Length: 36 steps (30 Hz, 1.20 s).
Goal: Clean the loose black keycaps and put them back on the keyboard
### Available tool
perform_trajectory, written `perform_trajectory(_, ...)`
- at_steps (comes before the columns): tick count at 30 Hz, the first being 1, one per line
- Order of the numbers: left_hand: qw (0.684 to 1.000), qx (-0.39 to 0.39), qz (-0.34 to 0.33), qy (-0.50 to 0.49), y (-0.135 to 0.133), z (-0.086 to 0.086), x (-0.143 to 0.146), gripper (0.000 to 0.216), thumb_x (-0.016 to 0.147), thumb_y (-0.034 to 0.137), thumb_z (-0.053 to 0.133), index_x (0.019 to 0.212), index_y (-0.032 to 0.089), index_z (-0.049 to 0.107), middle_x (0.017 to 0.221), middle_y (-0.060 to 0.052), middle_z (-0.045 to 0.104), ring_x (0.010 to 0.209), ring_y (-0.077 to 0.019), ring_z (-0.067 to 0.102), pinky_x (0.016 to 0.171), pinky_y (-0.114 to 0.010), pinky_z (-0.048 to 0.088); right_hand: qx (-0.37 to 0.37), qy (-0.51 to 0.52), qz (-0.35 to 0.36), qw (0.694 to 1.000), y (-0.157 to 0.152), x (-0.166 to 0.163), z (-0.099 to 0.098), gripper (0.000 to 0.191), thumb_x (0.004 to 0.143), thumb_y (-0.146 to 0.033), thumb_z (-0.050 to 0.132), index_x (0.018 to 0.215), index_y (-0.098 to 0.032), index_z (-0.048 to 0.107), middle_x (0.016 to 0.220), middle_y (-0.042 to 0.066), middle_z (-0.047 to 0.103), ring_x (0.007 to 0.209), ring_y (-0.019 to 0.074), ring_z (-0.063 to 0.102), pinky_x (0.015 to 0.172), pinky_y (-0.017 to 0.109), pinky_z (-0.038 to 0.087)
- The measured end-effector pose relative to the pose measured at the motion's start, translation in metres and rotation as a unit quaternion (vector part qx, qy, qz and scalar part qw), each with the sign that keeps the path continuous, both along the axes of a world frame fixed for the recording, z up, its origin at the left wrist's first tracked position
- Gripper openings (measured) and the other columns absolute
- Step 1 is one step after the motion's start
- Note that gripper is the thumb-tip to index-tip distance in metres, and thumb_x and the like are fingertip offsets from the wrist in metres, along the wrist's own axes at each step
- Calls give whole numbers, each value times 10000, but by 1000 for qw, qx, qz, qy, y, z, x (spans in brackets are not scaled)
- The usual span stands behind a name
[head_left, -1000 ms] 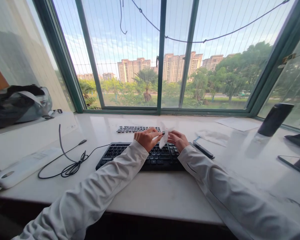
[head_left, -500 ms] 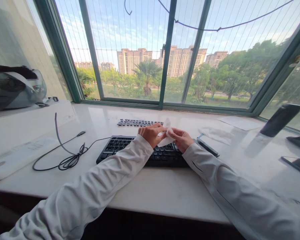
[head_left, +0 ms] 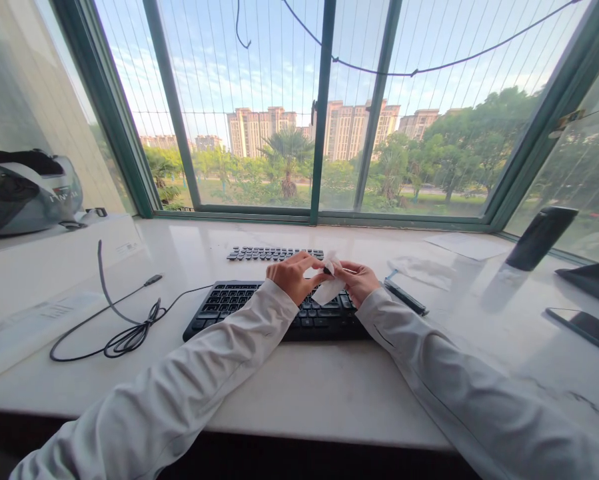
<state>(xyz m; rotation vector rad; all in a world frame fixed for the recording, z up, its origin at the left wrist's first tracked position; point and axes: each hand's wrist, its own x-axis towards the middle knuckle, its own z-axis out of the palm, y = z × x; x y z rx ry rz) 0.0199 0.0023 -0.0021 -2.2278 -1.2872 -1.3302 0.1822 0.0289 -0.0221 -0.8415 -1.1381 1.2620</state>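
My left hand (head_left: 290,275) pinches a small black keycap (head_left: 327,271) between thumb and fingers. Against it, my right hand (head_left: 360,283) grips a crumpled white tissue (head_left: 328,292), one end of which hangs down. Both hands are held together over a black keyboard (head_left: 229,301), and they and the forearms hide part of its keys. Behind the keyboard, several loose black keycaps (head_left: 264,253) lie in rows on the white counter (head_left: 299,387).
At the left lie a coiled black cable (head_left: 132,337), a white package (head_left: 34,327) and a helmet (head_left: 29,190) on a white box. On the right are a slim dark tool (head_left: 406,297), a clear plastic wrapper (head_left: 424,270), a black upright object (head_left: 542,238) and a phone (head_left: 586,328).
The black keycap now shows between my fingertips, where the tissue covered that spot before. The tissue's loose end hangs differently. The camera view has shifted slightly.
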Motion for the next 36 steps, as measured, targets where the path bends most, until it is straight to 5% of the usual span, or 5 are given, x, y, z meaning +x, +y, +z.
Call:
perform_trajectory(8, 999, 50, -15, 4, -5, 4, -2, 342, 727, 573, 567, 808, 262, 682, 822, 32, 697, 568, -75, 577, 492, -199, 350, 18, -22, -22, 999, -3, -2, 1, 384, 528, -496, 749, 622, -142, 634, 506, -9, 586, 440, 94, 489, 432, 217, 362)
perform_trajectory(15, 999, 40, -3, -8, -5, 6, -1, 300, 786, 504, 543, 894, 256, 671, 863, 18, 692, 616, -89, 599, 497, -200, 367, -32, 78, 15, 996, -11, -5, 13, 389, 626, -500, 692, 812, -159, 659, 761, 49, 684, 636, 156, 621, 599, 270, 493)
perform_trajectory(20, 999, 15, -20, 37, 1, 1, -1, 237, 815, 420, 533, 956, 265, 646, 976, 16, 672, 719, -101, 616, 567, -199, 418, 27, 16, 72, 997, -8, -6, 3, 427, 548, -384, 778, 894, -177, 639, 770, 20, 686, 682, 157, 622, 658, 272, 482)
perform_trajectory(26, 996, -26, -41, 77, 3, -2, 0, 195, 823, 362, 527, 966, 289, 637, 974, 27, 654, 804, -124, 622, 602, -211, 436, 67, -133, 88, 985, -1, -5, -8, 449, 608, -517, 684, 810, -117, 657, 677, 15, 649, 639, 136, 574, 638, 259, 425)
perform_trajectory(36, 995, -32, -15, 94, 1, -2, 0, 214, 832, 363, 521, 1017, 331, 623, 981, 34, 621, 769, -116, 610, 558, -209, 416, 109, -119, 83, 983, -1, -5, -6, 463, 629, -534, 674, 871, -141, 647, 813, 45, 656, 771, 186, 578, 720, 296, 418)
